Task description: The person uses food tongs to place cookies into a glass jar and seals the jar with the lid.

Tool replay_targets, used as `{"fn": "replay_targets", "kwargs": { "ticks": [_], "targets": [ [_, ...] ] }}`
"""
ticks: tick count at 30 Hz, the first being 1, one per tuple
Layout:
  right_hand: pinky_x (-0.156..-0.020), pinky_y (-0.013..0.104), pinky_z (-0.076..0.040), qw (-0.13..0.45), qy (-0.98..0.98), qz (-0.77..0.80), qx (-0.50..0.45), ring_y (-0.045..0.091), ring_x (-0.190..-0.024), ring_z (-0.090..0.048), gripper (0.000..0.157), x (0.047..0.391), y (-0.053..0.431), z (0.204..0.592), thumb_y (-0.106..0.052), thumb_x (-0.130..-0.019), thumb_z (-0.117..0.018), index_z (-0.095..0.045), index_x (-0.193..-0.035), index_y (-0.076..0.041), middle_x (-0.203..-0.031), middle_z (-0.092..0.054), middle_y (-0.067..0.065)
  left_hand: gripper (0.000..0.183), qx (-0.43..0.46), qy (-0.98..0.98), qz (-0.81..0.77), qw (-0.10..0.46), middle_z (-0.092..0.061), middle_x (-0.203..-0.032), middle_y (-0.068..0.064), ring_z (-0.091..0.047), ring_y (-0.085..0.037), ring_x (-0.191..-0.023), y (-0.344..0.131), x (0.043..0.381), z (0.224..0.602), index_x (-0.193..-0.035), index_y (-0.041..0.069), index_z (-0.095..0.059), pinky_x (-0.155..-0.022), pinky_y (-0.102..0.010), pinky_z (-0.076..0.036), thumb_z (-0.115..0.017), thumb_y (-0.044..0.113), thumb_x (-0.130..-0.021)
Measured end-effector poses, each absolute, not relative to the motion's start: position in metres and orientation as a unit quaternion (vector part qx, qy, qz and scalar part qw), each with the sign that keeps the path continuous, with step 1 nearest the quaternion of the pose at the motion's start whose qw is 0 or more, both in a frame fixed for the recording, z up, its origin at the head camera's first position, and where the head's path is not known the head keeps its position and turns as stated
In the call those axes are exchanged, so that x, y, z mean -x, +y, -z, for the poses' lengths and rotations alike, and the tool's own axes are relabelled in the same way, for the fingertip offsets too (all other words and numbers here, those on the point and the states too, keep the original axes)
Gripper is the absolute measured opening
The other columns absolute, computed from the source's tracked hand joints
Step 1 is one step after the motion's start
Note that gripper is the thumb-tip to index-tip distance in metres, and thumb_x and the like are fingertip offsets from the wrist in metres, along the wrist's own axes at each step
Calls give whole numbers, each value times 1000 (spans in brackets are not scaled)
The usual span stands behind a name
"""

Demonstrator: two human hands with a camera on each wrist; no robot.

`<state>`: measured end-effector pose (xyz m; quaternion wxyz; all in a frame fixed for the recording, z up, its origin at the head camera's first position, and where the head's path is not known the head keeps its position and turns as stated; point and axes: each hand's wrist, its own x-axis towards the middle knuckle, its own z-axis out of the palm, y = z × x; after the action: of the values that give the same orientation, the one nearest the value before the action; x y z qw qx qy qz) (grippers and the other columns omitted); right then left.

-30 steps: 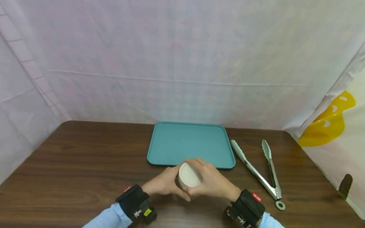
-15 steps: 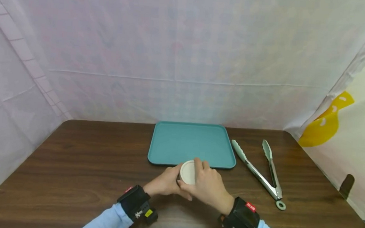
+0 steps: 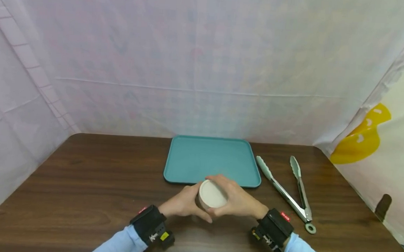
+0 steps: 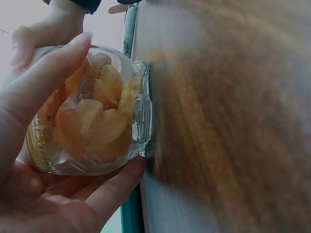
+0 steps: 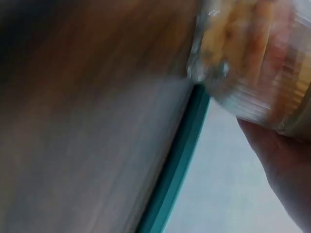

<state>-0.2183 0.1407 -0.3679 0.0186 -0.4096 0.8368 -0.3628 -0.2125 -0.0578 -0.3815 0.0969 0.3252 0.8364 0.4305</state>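
Note:
A glass jar (image 4: 95,116) stands upright with its clear foot right at the wooden tabletop; orange-yellow pieces show through its wall. In the head view its round white lid (image 3: 213,194) faces up between my two hands. My left hand (image 3: 182,202) grips the jar's side, thumb across the near face and fingers around the far side. On the lid's right side, my right hand (image 3: 235,199) holds on with its thumb in front and fingers behind. The right wrist view is blurred, with part of the jar (image 5: 243,53) at the top right.
A teal tray (image 3: 214,157) lies just behind the hands. To its right, metal tongs (image 3: 288,195) rest spread on the brown table (image 3: 90,188), tips pointing away. White cloth (image 3: 192,63) hangs behind the table, and a yellow patterned piece (image 3: 359,141) shows at the right.
My right hand turned leftward over the lid half a second ago and has now swung back to a wider grip on its right side. My left hand has stayed on the jar.

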Motion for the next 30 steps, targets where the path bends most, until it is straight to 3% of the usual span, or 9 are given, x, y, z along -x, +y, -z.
{"fn": "replay_targets", "kwargs": {
  "ticks": [11,23,27,30],
  "targets": [
    [-63,25,-56,-82,880,314,347,18,-88,-58,72,202,129,365,-45,-67,-70,-47,-123,-4,-110,-61,12,98,-320,828,-446,115,-51,-129,-16,-47,-29,-113,-59,211,380,-136,7,-31,-96,-50,-43,-82,30,-56],
    [-43,20,-49,-192,916,233,264,16,-61,-57,66,186,118,368,-50,-66,-68,-53,-113,-7,-83,-64,11,94,-332,828,-442,98,-54,-125,-17,-50,-29,-110,-57,210,381,-133,6,-36,-95,-51,-44,-83,30,-55],
    [-42,21,-48,-197,920,223,254,17,-59,-56,65,186,117,369,-47,-65,-68,-52,-114,-7,-81,-62,11,95,-335,829,-438,94,-54,-125,-17,-49,-29,-111,-57,211,382,-133,6,-36,-96,-51,-44,-83,30,-55],
    [-46,22,-51,-157,922,234,267,18,-64,-57,70,187,120,366,-50,-69,-66,-49,-119,-5,-88,-61,13,94,-336,829,-436,96,-55,-125,-17,-50,-28,-110,-57,212,382,-133,6,-36,-95,-50,-45,-83,31,-55]
  ]
}}
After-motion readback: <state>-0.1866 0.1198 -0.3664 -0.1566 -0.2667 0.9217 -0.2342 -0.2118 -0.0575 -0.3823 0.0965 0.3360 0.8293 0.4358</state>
